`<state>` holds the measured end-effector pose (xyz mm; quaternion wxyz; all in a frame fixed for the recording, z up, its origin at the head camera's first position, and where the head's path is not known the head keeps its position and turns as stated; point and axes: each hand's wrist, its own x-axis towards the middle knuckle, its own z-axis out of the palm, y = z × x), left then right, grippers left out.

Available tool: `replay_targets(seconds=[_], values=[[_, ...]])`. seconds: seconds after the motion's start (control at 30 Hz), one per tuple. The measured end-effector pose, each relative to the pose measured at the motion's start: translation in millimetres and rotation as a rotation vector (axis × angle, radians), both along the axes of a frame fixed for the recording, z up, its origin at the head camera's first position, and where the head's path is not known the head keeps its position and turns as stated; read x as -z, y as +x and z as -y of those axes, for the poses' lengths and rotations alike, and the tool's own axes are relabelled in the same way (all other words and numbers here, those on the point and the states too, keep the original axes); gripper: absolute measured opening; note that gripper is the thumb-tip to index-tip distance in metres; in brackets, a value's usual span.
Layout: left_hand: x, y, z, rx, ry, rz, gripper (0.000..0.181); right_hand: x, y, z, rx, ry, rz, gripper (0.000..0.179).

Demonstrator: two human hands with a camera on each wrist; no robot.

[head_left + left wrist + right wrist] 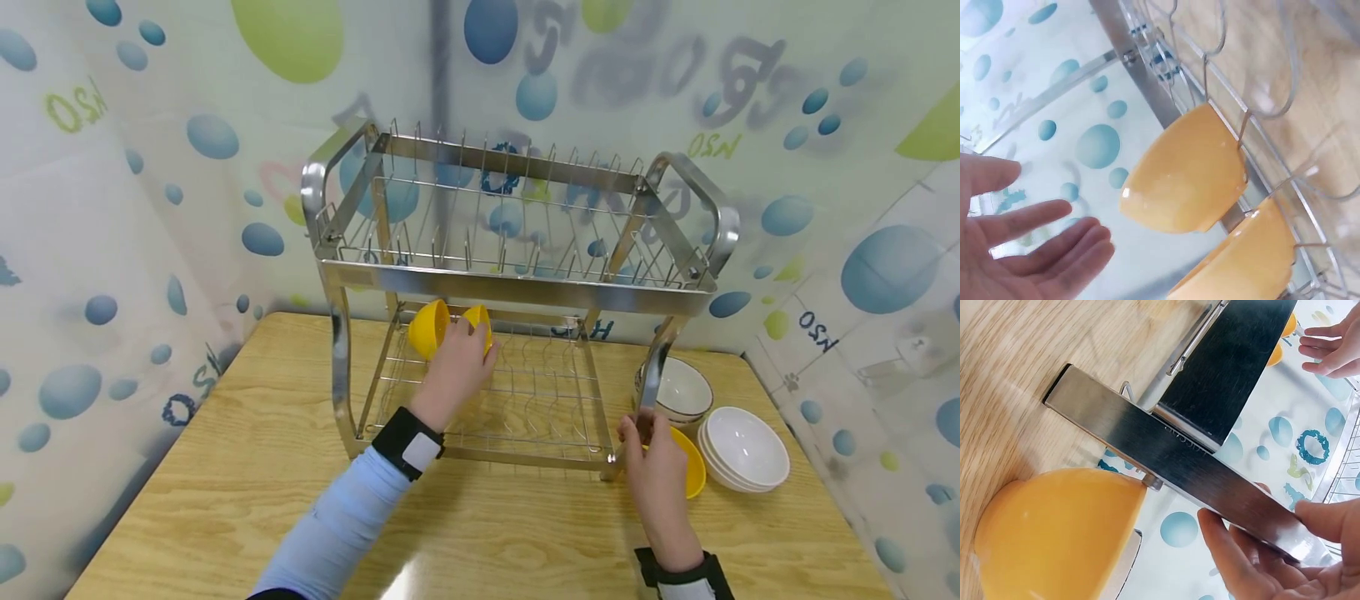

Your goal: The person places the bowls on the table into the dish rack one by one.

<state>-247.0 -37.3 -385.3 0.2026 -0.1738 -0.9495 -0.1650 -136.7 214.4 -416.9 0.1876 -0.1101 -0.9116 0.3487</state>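
Observation:
Two yellow bowls, one [426, 330] on the left and another [477, 316] beside it, stand tilted on edge between the wires of the lower tier of a metal dish rack [517, 287]. My left hand [456, 367] is close in front of them. In the left wrist view its fingers [1041, 215] are spread and relaxed, apart from the nearer bowl [1188, 175]. With thumb and fingers, my right hand [660, 475] grips the rack's front right leg [1229, 481]. Another yellow bowl [1060, 531] sits on the table just right of that leg.
Stacked white bowls [746, 450] stand at the table's right, with a dark-rimmed bowl [686, 390] behind the right leg. The upper tier [510, 208] of the rack holds upright wire dividers. A patterned sheet [480, 100] hangs behind the wooden table [247, 417].

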Motion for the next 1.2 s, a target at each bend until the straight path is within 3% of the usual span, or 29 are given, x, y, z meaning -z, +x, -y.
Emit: replay_targets(seconds=[0.13, 0.27, 0.53, 0.93, 1.2], values=[[2.1, 11.3, 0.7, 0.071, 0.079, -0.025, 0.029, 0.6, -0.7, -1, 0.002, 0.005, -0.004, 0.026], [3.1, 19.6, 0.7, 0.096, 0.082, -0.089, 0.026, 1.3, -0.7, -2, 0.01, 0.017, -0.01, 0.024], [10.5, 35.4, 3.1, 0.101, 0.078, -0.133, 0.023, 1.5, -0.3, -3, 0.026, 0.043, -0.011, 0.025], [34.6, 50.4, 12.9, 0.105, 0.163, -0.175, 0.023, 1.5, 1.3, -5, 0.046, 0.018, -0.029, 0.04], [46.5, 56.3, 20.6, 0.082, 0.229, -0.139, 0.031, 2.9, 3.0, -9, 0.058, 0.054, -0.087, 0.044]])
